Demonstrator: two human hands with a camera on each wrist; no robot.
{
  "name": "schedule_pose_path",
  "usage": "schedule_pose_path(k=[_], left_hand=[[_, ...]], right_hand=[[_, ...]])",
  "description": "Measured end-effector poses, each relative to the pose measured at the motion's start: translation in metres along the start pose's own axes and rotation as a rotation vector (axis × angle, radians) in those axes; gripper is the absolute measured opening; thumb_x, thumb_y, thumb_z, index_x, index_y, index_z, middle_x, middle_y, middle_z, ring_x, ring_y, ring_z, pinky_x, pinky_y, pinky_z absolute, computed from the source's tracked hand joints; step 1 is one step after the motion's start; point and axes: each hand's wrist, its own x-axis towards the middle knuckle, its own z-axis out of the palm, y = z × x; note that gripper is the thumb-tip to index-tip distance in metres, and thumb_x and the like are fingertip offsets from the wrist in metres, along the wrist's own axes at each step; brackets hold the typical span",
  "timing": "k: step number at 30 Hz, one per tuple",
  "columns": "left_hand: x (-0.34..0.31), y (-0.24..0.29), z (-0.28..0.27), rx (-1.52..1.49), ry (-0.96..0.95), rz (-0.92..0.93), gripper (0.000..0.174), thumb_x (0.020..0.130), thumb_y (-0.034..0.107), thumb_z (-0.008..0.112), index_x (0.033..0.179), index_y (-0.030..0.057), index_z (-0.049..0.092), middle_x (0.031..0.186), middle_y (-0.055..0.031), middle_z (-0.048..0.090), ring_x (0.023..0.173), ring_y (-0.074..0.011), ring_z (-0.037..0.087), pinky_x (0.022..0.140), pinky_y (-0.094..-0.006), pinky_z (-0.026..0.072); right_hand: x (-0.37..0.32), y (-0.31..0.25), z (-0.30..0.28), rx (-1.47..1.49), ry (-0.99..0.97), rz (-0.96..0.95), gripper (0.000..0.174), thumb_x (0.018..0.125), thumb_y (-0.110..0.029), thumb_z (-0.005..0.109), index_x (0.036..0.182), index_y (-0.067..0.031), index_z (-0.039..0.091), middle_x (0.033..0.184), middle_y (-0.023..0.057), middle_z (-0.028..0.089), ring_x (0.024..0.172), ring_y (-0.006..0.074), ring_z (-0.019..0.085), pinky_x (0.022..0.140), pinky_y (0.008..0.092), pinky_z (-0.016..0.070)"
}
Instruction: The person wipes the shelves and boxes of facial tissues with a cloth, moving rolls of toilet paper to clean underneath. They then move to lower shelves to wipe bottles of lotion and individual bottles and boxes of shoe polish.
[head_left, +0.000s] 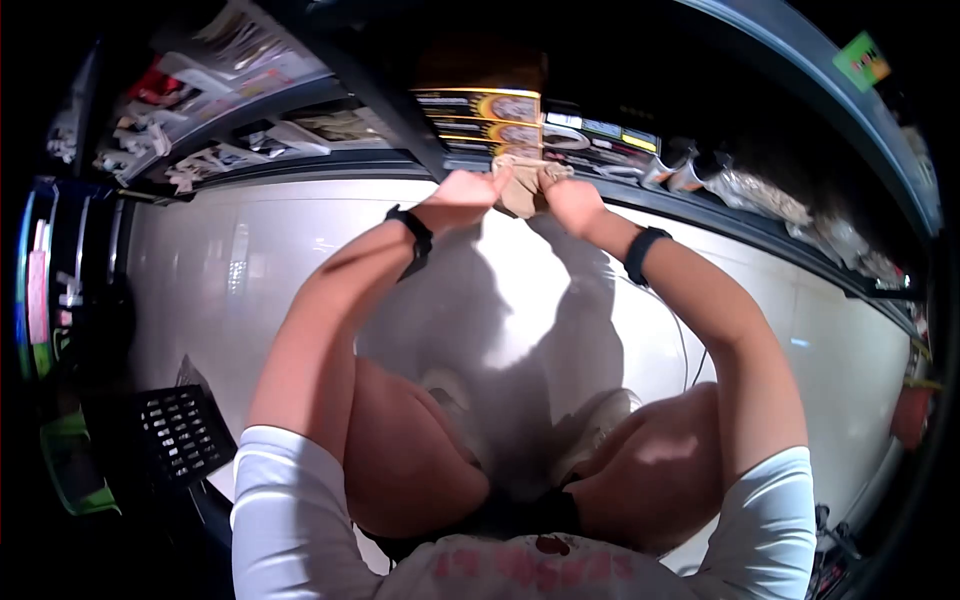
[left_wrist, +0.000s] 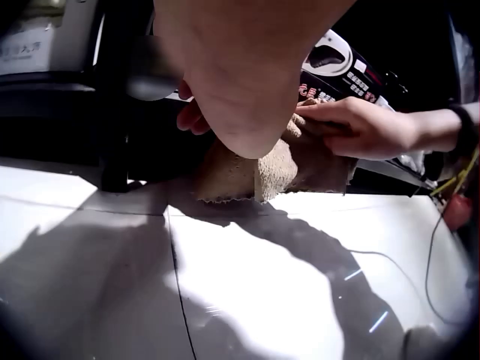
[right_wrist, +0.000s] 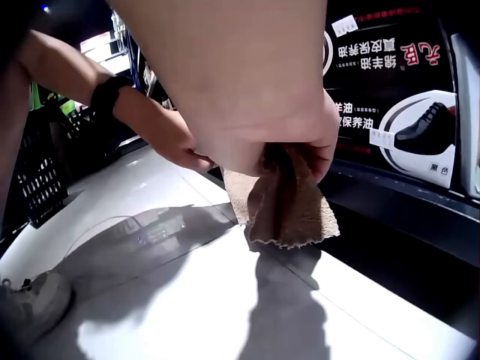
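A tan cloth (head_left: 522,190) with a ragged edge hangs between both hands, in front of the lowest shelf. My left hand (head_left: 467,195) grips its left side; in the left wrist view the wrist hides most of that hand. My right hand (head_left: 574,203) pinches the other side, thumb and fingers on the bunched cloth (left_wrist: 276,171). The right wrist view shows the cloth (right_wrist: 292,217) folded and hanging below the right hand (right_wrist: 324,135), above the white floor.
Stacked boxes (head_left: 490,105) and black shoe-picture boxes (right_wrist: 397,120) stand on the shelf behind the hands. Plastic-wrapped goods (head_left: 755,192) lie to the right. A black basket (head_left: 185,435) is at the left. A thin cable (head_left: 684,345) runs over the glossy floor (head_left: 180,260).
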Motion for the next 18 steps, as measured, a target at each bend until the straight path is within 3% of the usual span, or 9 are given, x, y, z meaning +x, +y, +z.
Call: schedule_pose_path(k=[2, 4, 6, 8, 10, 12, 13, 16, 18], left_hand=[[-0.007, 0.002, -0.004, -0.026, -0.152, -0.088, 0.062, 0.069, 0.005, 0.049, 0.127, -0.0062, 0.031, 0.075, -0.0180, 0.058, 0.058, -0.0299, 0.057, 0.051, -0.0370, 0.0464], [-0.009, 0.007, 0.002, -0.155, -0.146, -0.183, 0.065, 0.071, 0.007, 0.048, 0.131, -0.0024, 0.026, 0.077, -0.0171, 0.058, 0.058, -0.0296, 0.057, 0.052, -0.0377, 0.0461], [-0.002, 0.024, -0.006, -0.273, -0.231, -0.295, 0.065, 0.073, 0.015, 0.050, 0.133, 0.0067, 0.027, 0.085, -0.0154, 0.059, 0.065, -0.0306, 0.058, 0.057, -0.0389, 0.0473], [0.006, 0.034, -0.002, -0.391, -0.100, -0.109, 0.061, 0.073, 0.020, 0.051, 0.130, 0.0073, 0.033, 0.091, -0.0157, 0.059, 0.065, -0.0318, 0.058, 0.058, -0.0410, 0.0471], [0.023, 0.052, -0.019, -0.487, -0.068, -0.011, 0.057, 0.072, 0.019, 0.054, 0.127, 0.0094, 0.040, 0.091, -0.0134, 0.057, 0.069, -0.0284, 0.058, 0.064, -0.0360, 0.0474], [0.043, 0.067, -0.036, -0.221, 0.084, 0.290, 0.056, 0.070, 0.018, 0.056, 0.125, 0.0115, 0.043, 0.092, -0.0090, 0.055, 0.078, -0.0235, 0.055, 0.076, -0.0301, 0.0445], [0.055, 0.070, -0.039, -0.191, 0.126, 0.308, 0.055, 0.070, 0.015, 0.058, 0.123, 0.0122, 0.044, 0.095, -0.0071, 0.052, 0.088, -0.0210, 0.051, 0.085, -0.0306, 0.0387], [0.094, 0.077, -0.077, -0.092, 0.455, 0.054, 0.052, 0.071, 0.014, 0.059, 0.119, 0.0035, 0.044, 0.108, -0.0135, 0.046, 0.102, -0.0276, 0.044, 0.088, -0.0376, 0.0353], [0.111, 0.072, -0.087, -0.073, 0.403, -0.074, 0.053, 0.071, 0.015, 0.060, 0.118, -0.0023, 0.043, 0.110, -0.0165, 0.045, 0.103, -0.0294, 0.042, 0.089, -0.0375, 0.0339]], right_hand=[[0.001, -0.002, -0.004, 0.029, -0.034, 0.007, 0.045, 0.078, -0.010, 0.045, 0.122, -0.0005, 0.040, 0.085, 0.0162, 0.062, 0.073, 0.0273, 0.063, 0.060, 0.0363, 0.0502], [-0.009, 0.004, -0.006, 0.006, 0.049, -0.036, 0.048, 0.077, -0.011, 0.048, 0.122, -0.0006, 0.040, 0.087, 0.0161, 0.061, 0.073, 0.0267, 0.063, 0.060, 0.0353, 0.0503], [-0.020, 0.011, -0.010, -0.014, 0.043, -0.010, 0.049, 0.076, -0.012, 0.050, 0.123, -0.0010, 0.039, 0.087, 0.0160, 0.061, 0.074, 0.0263, 0.063, 0.061, 0.0348, 0.0503], [-0.037, 0.024, -0.007, -0.038, 0.026, 0.042, 0.051, 0.075, -0.012, 0.051, 0.124, -0.0014, 0.039, 0.087, 0.0159, 0.061, 0.074, 0.0260, 0.063, 0.061, 0.0344, 0.0504], [-0.057, 0.041, 0.002, -0.090, 0.090, 0.050, 0.052, 0.075, -0.013, 0.051, 0.124, -0.0019, 0.039, 0.086, 0.0158, 0.060, 0.075, 0.0254, 0.062, 0.060, 0.0339, 0.0503], [-0.077, 0.052, 0.003, -0.079, 0.067, 0.107, 0.050, 0.075, -0.012, 0.049, 0.124, -0.0052, 0.040, 0.086, 0.0149, 0.061, 0.075, 0.0262, 0.062, 0.060, 0.0347, 0.0502], [-0.086, 0.057, 0.008, -0.012, 0.031, 0.106, 0.048, 0.075, -0.011, 0.048, 0.123, -0.0073, 0.041, 0.085, 0.0146, 0.061, 0.074, 0.0263, 0.062, 0.060, 0.0356, 0.0500], [-0.118, 0.054, 0.018, 0.139, -0.072, 0.168, 0.042, 0.075, -0.010, 0.046, 0.116, -0.0118, 0.049, 0.083, 0.0150, 0.062, 0.076, 0.0274, 0.061, 0.064, 0.0374, 0.0492], [-0.137, 0.050, 0.035, 0.364, -0.088, 0.109, 0.038, 0.074, -0.008, 0.047, 0.111, -0.0094, 0.054, 0.085, 0.0170, 0.062, 0.079, 0.0297, 0.061, 0.070, 0.0375, 0.0479]])
